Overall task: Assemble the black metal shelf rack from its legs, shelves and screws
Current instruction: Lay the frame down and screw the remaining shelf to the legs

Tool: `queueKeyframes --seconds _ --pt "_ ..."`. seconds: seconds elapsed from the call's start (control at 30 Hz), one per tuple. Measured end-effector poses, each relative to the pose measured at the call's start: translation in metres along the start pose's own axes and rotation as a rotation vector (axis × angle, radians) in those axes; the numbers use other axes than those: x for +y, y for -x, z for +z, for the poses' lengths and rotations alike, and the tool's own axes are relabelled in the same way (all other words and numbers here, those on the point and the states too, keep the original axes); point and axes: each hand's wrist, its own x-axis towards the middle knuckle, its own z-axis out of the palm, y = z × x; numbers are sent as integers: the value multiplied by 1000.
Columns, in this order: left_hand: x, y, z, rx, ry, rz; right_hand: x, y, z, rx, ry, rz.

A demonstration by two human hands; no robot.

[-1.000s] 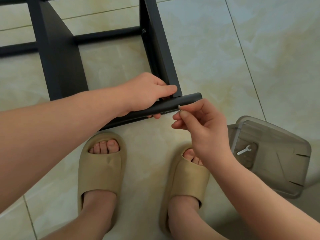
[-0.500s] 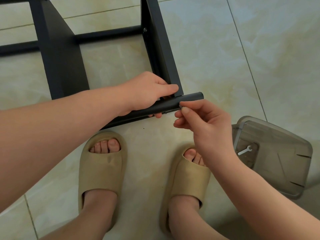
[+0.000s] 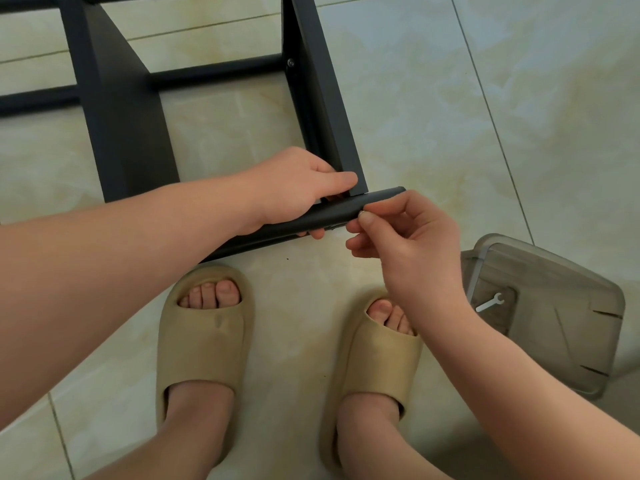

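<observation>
1. The black bar [image 3: 339, 209] lay nearly level, low over the floor [image 3: 433, 116] and just ahead of the person's feet. Its right end met the foot of the right-hand panel [image 3: 322, 98] of the rack frame [image 3: 121, 133].
2. A small pale screw [image 3: 361, 213] sat against the near face of the bar close to that end. Most of it was hidden by fingertips.
3. The right hand [image 3: 408, 244] had the screw in a tight grip between thumb and forefinger, with the other fingers curled loosely beneath.
4. The left hand [image 3: 301, 188] came in over the bar just left of the screw. Its grip was closed round the bar, with the thumb lying along the top by the panel's foot and a fingertip showing below.
5. The rack frame stood farther out, where a cross rail [image 3: 214, 69] joined the right-hand panel to a broader left-hand panel [image 3: 114, 81]. A fitted screw head [image 3: 291, 63] showed at the rail's right joint.
6. Both feet wore tan sandals [image 3: 204, 341] on the pale tiled floor, directly below the bar.
7. To the right of the feet, a smoky translucent plastic box [image 3: 571, 341] sat on the floor. A small white spanner [image 3: 489, 302] lay inside it.
</observation>
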Motion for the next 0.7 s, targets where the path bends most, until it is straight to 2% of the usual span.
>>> queueKeyframes --seconds 0.13,0.37,0.43,0.57,0.7 --pt "0 -1 0 7 6 -2 -7 -8 -8 -51 381 -105" --pt "0 -2 -3 13 -21 0 -14 -16 -16 -31 769 -318" --pt "-1 -3 -3 9 -22 4 -15 -19 -18 -64 790 -307" --pt "-1 -1 -5 2 -38 4 -11 -22 -16 -101 685 -294" --pt "-2 3 -7 0 -55 -14 -4 -20 -16 -104 680 -352"
